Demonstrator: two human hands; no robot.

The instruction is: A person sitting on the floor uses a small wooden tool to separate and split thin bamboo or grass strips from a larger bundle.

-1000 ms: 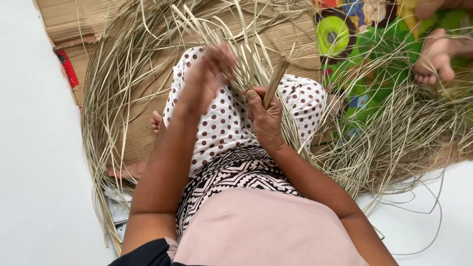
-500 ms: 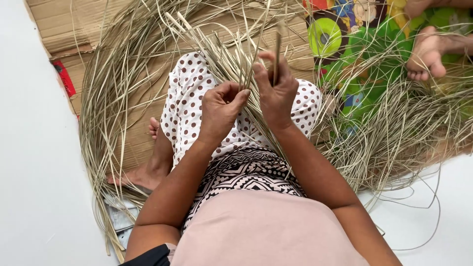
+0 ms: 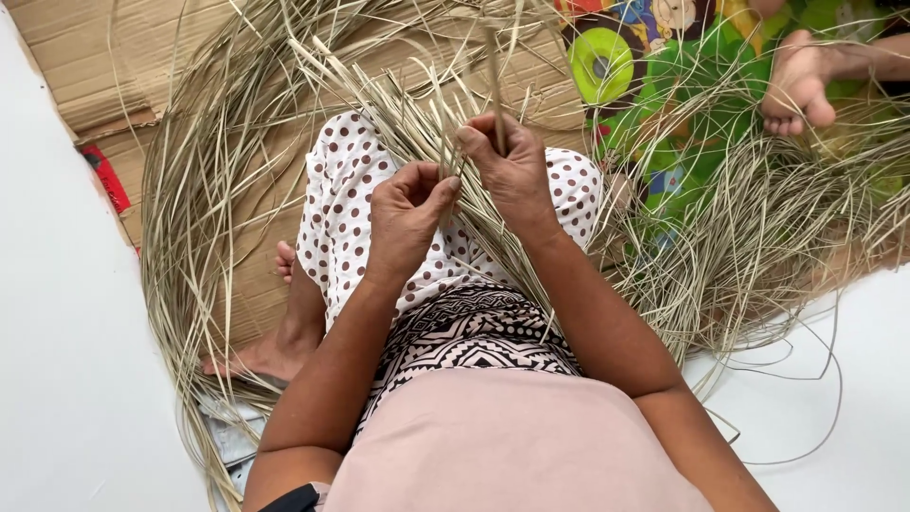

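Dozens of dry, pale grass strands [image 3: 398, 114] fan across my lap and curl over the cardboard sheet [image 3: 85, 57] to the left, kept close so each one lies within reach as I sit cross-legged on the floor. Both hands meet above my spotted trousers [image 3: 341, 209]: my left hand [image 3: 408, 213] pinches a few thin strands between thumb and curled fingers, while my right hand [image 3: 512, 166] is closed around a slim brown stick [image 3: 495, 85] that stands upright, pointing to the far side. At far right, another person's bare foot [image 3: 801, 85] rests on a bright play mat [image 3: 664, 114] among more loose strands.
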